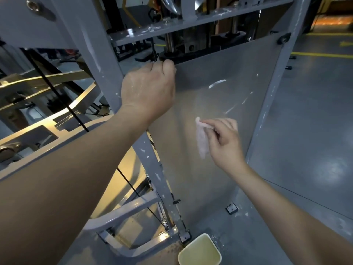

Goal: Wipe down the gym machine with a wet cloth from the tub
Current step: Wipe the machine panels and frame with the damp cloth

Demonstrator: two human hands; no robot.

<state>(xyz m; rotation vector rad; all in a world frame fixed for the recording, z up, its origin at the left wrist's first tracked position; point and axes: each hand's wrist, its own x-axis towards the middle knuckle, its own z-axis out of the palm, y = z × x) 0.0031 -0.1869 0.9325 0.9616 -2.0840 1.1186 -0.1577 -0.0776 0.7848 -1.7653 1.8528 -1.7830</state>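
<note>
the left hand (pixel 149 88) is up at the top edge of the machine's (pixel 91 35) panel (pixel 238 60), fingers curled over that edge and gripping it, back of the hand to the camera. white flecks dot its skin. it sits just beside the left post (pixel 108 60), which is grey and speckled with white spots.

the right hand (pixel 225 142) is lower, near the middle of the panel. its thumb and fingertips pinch the cloth (pixel 202 144), a small pale pink rag that hangs down from the pinch and lies against the panel face. the other fingers are loosely bent behind it.

the panel is a cloudy, see-through sheet set between the left post and the right post (pixel 282 77). curved white smears (pixel 217 83) mark it above and to the right of the cloth, well apart from the left hand. a grey crossbar (pixel 191 23) runs above the panel, also streaked white.

the tub (pixel 206 234) stands on the floor (pixel 315 121) at the foot of the left post, below both hands. it is pale, square with rounded corners, and holds yellowish liquid. white drips spot the floor around it.

a black cable (pixel 57 92) slants down behind the left forearm, across the machine's grey arms. yellow lines (pixel 321 54) cross the floor at far right.
</note>
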